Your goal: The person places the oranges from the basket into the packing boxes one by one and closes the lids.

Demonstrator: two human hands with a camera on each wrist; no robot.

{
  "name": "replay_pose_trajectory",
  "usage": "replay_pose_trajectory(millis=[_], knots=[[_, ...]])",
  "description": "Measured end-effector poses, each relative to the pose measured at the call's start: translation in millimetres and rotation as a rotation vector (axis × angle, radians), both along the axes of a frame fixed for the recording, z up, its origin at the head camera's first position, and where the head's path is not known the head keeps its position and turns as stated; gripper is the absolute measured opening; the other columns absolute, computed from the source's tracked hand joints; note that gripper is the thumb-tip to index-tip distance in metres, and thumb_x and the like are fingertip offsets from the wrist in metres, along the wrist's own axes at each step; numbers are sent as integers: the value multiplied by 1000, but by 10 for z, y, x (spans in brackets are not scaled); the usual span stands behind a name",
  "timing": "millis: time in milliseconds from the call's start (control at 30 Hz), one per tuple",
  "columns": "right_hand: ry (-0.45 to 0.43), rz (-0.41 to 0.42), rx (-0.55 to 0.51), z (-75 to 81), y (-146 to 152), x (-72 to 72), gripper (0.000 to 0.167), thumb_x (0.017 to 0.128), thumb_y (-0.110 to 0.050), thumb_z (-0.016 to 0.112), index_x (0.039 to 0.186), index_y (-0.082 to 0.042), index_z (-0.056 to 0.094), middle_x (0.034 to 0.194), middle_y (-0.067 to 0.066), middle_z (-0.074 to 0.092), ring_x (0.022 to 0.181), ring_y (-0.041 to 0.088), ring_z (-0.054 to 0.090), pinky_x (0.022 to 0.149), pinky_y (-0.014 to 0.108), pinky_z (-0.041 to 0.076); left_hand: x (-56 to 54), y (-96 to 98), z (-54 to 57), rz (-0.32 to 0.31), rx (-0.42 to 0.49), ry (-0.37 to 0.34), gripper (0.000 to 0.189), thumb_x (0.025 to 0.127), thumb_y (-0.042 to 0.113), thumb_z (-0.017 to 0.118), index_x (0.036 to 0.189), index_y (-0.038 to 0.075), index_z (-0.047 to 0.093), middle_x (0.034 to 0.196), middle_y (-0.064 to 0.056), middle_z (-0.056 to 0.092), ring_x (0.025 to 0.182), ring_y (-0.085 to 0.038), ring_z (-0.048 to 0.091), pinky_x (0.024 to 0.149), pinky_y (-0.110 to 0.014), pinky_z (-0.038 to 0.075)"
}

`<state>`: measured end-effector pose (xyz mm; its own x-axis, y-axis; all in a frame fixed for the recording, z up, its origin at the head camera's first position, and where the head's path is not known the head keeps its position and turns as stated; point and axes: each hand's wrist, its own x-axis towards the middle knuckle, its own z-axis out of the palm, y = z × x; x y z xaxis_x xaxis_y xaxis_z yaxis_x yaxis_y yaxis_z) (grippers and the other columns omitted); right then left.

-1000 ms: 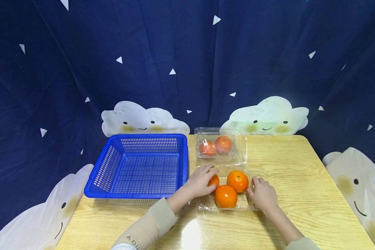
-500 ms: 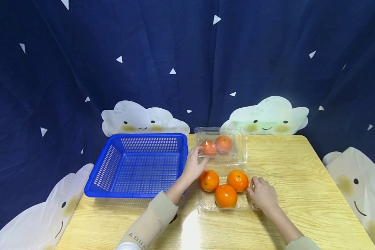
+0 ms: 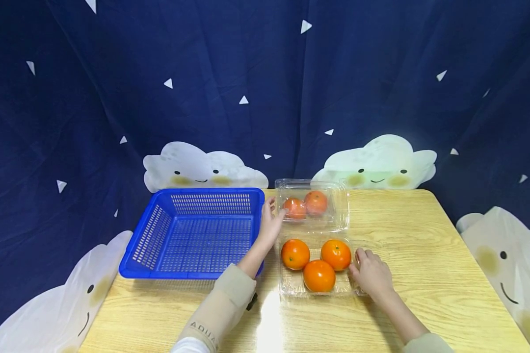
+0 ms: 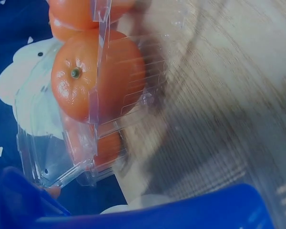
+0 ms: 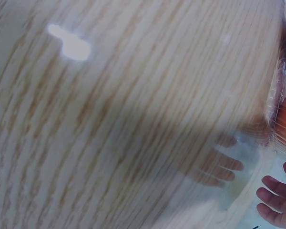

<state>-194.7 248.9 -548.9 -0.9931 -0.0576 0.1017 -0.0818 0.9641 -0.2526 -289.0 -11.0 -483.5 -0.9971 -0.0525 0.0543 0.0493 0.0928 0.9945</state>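
In the head view three oranges [image 3: 319, 276] sit in the base of a clear plastic clamshell box [image 3: 287, 289]. Its transparent lid [image 3: 342, 215] is folded back behind them, and two orange shapes show in it. My left hand [image 3: 270, 224] is at the lid's left edge, thumb and fingers spread apart. Seen from the left wrist, a fingertip [image 4: 53, 192] meets the lid's corner. My right hand [image 3: 373, 274] stays low beside the box's right edge, its fingers loosely bent around nothing. The right wrist view shows its fingers [image 5: 271, 198] apart, near the box's side.
A blue plastic basket [image 3: 132, 275] with slotted walls stands left of the box, its right rim close to my left wrist. All of it rests on a wood-grain table [image 3: 424, 255]. A dark blue curtain [image 3: 265, 73] with clouds hangs behind the table.
My left hand has left the left orange and moved away from me, then slightly left, to the lid's edge. The right hand, box and oranges stay in place.
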Motion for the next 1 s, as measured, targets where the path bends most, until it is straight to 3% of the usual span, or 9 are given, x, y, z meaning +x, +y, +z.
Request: replay_pose_trajectory(millis=[233,467,633,700,767,933,1000], knots=[[10,4,1,-3,3,-4,23,80,-24,60,89,-5,51,89,16,56,71,28,52,54,42,44,-86,-6,35,21,130,-95,59,87,18,50,138,-2,28,141,-21,30,129,-36,30,106,-44,25],[8,3,0,-8,5,-2,23,80,-25,60,88,-5,50,87,15,55,70,28,52,53,41,44,-182,6,44,33,146,-128,58,87,20,46,137,-4,30,136,-23,39,124,-32,39,105,-41,27],[4,0,2,-10,6,1,23,81,-25,60,87,-5,50,86,14,55,68,27,51,52,40,43,-244,11,40,18,178,-193,56,90,23,43,138,-2,29,139,-20,36,127,-32,36,106,-40,26],[4,0,2,-11,6,2,23,81,-25,60,87,-5,50,86,14,55,68,27,51,52,40,43,-216,3,123,-3,211,-222,56,91,22,42,139,-3,27,141,-21,33,129,-33,33,106,-41,25],[1,-1,1,-10,5,2,24,81,-25,60,88,-5,50,88,15,55,70,28,52,54,41,44,-521,7,-315,-10,232,-222,59,90,36,48,139,8,31,138,-13,40,125,-28,40,104,-40,29],[-6,-3,-2,-6,4,-3,26,81,-26,61,91,-4,51,92,17,56,73,29,53,57,43,45,-1163,58,-1238,0,259,-200,62,86,45,51,136,12,36,132,-8,45,119,-25,45,101,-40,34],[-7,-3,-4,-7,7,-5,25,81,-26,61,90,-4,51,91,16,56,72,29,52,56,42,45,-1057,72,-1076,3,251,-200,57,90,35,46,137,4,35,134,-15,43,121,-29,43,102,-41,32]])
